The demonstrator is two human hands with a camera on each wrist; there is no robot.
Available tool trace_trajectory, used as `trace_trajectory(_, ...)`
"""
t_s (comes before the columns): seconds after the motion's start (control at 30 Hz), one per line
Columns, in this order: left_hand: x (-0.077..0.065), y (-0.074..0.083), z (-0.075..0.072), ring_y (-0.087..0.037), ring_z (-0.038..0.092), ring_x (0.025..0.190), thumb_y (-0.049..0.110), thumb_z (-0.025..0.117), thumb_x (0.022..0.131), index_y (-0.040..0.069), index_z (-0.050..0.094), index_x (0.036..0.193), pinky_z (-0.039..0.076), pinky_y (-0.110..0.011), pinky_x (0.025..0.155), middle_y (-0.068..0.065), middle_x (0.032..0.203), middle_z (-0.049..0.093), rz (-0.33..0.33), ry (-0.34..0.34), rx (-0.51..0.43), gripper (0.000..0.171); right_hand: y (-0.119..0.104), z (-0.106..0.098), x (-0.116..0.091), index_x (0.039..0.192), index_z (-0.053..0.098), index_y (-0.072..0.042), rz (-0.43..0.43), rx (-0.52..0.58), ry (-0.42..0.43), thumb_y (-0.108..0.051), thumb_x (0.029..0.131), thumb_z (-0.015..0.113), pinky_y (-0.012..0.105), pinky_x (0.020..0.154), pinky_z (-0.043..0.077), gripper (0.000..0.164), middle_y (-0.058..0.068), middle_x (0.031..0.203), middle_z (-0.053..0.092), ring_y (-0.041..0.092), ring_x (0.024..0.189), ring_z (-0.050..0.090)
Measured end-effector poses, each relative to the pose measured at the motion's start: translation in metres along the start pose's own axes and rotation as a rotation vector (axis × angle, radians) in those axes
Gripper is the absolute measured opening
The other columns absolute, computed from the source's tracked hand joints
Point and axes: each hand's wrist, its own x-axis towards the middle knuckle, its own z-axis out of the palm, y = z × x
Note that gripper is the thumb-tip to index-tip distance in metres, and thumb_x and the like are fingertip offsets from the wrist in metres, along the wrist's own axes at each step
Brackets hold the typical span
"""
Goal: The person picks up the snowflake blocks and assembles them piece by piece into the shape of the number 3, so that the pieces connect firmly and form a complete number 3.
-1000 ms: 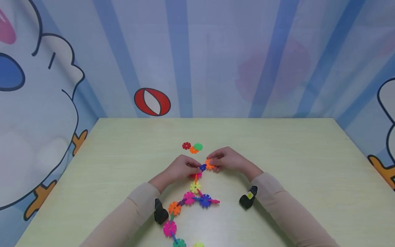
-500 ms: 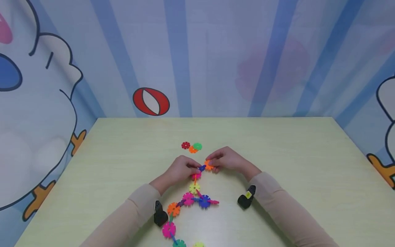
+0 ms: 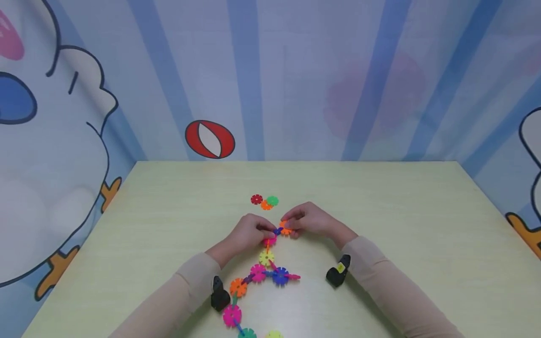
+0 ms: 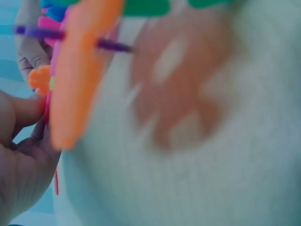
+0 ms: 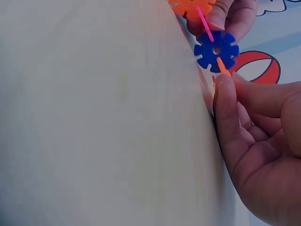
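In the head view my left hand (image 3: 249,231) pinches a pink notched plastic disc (image 3: 269,241) at the upper end of a chain of interlocking discs. Slotted above it is a blue disc (image 5: 217,51), seen flat-on in the right wrist view. My right hand (image 3: 310,219) pinches an orange disc (image 3: 285,228) between thumb and fingers. Its edge meets the blue disc's lower rim; how deep it sits in a slot cannot be made out. Below, the chain runs through a yellow disc (image 3: 266,257), another pink disc (image 3: 258,272) and a dark blue disc (image 3: 281,276).
Loose red (image 3: 256,199), orange (image 3: 266,205) and green (image 3: 273,200) discs lie beyond the hands on the pale table (image 3: 380,188). The chain's near part, with an orange disc (image 3: 238,287) and a pink disc (image 3: 232,316), passes beside my left wrist. A printed curtain backs the table.
My right hand has shifted slightly left and down with the orange disc, bringing it closer against the blue disc. My left hand keeps its pinch on the pink disc, almost still.
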Motion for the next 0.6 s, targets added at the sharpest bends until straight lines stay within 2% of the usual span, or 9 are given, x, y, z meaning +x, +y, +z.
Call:
trace_trajectory(0.2, -0.004, -0.002, -0.005, -0.017, 0.058, 0.085, 0.009, 0.066, 0.091, 0.007, 0.075, 0.103, 0.052, -0.029, 0.079, -0.002, 0.095, 0.069, 0.004, -0.024, 0.003, 0.016, -0.003, -0.006, 0.007, 0.117, 0.064, 0.002, -0.012, -0.062, -0.052, -0.01, 0.093, 0.06, 0.031, 0.069, 0.057, 0.027, 0.008, 0.088, 0.069, 0.017, 0.069, 0.065)
trace_trajectory(0.37, -0.005, -0.005, -0.008, -0.017, 0.058, 0.085, 0.01, 0.066, 0.091, 0.007, 0.074, 0.105, 0.052, -0.027, 0.077, -0.002, 0.095, 0.068, -0.018, -0.034, -0.01, 0.016, -0.01, -0.013, 0.021, 0.116, 0.066, -0.003, 0.003, -0.153, 0.044, -0.019, 0.092, 0.064, 0.029, 0.073, 0.055, 0.028, 0.007, 0.088, 0.067, 0.019, 0.075, 0.061)
trace_trajectory(0.47, -0.005, -0.007, -0.01, -0.017, 0.058, 0.085, 0.011, 0.067, 0.09, 0.009, 0.074, 0.105, 0.052, -0.027, 0.076, -0.002, 0.096, 0.068, -0.031, -0.046, -0.035, 0.017, -0.014, -0.015, 0.032, 0.117, 0.066, -0.006, 0.009, -0.182, 0.109, -0.022, 0.092, 0.065, 0.028, 0.073, 0.052, 0.03, 0.007, 0.095, 0.066, 0.02, 0.081, 0.058)
trace_trajectory(0.6, -0.006, -0.008, -0.011, -0.017, 0.058, 0.083, 0.012, 0.067, 0.09, 0.009, 0.074, 0.106, 0.053, -0.026, 0.074, -0.002, 0.096, 0.067, -0.028, -0.057, -0.051, 0.017, -0.019, -0.013, 0.045, 0.119, 0.066, -0.009, 0.021, -0.198, 0.15, -0.024, 0.091, 0.067, 0.026, 0.071, 0.05, 0.032, 0.006, 0.103, 0.066, 0.02, 0.085, 0.056)
